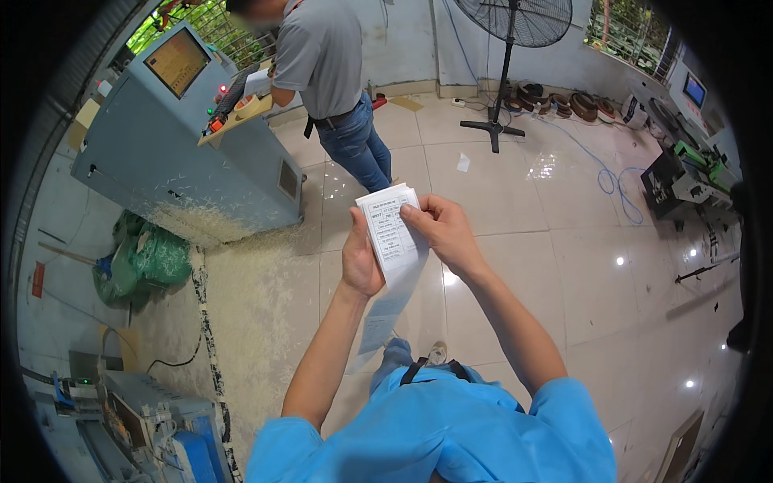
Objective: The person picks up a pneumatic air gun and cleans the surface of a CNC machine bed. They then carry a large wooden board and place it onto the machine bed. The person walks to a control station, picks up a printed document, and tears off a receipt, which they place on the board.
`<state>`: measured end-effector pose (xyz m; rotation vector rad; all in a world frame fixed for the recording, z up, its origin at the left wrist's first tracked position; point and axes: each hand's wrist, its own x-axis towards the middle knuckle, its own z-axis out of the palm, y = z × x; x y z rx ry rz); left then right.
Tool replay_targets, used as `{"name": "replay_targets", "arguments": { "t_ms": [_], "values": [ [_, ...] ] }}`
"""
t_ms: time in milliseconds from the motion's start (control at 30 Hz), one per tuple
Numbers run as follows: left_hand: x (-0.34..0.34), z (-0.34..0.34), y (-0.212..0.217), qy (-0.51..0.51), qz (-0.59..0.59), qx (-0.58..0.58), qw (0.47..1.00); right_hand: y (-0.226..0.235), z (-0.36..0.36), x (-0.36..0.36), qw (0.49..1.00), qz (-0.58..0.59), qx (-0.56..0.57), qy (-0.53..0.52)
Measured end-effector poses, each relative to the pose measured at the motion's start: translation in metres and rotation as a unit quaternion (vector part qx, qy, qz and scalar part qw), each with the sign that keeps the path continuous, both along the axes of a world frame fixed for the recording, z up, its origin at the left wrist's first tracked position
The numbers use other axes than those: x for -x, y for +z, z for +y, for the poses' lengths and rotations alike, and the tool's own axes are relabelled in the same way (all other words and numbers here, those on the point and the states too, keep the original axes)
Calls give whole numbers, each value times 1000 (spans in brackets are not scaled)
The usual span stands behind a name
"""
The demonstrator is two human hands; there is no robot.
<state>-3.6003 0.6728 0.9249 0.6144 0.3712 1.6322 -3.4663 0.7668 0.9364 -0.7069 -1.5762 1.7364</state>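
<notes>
A stack of white printed paper slips (390, 227) is held up in front of me, over the tiled floor. My left hand (361, 256) is closed round the stack's left side, thumb along its edge. At the upper right, my right hand (441, 231) pinches the slips between thumb and curled fingers. From the stack's lower end a long strip of printed paper (385, 314) hangs down toward my legs. Part of the slips is hidden behind my fingers.
At the left stands a blue-grey machine cabinet (181, 133) with a screen; pale shavings lie beneath it. Beside it a person (326, 60) in grey holds papers. A black fan (509, 64), blue hose (616, 189) and green-black machine (684, 181) stand farther right.
</notes>
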Motion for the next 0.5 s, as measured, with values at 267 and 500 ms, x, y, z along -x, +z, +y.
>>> {"name": "replay_targets", "arguments": {
  "t_ms": [267, 500],
  "values": [
    [69, 10, 10, 134, 8, 85, 987, -36, 2, 26, 982, -13, 78, 170],
    [135, 17, 24, 239, 66, 74, 966, -45, -2, 25, 933, -96, 138, 317]
  ]
}}
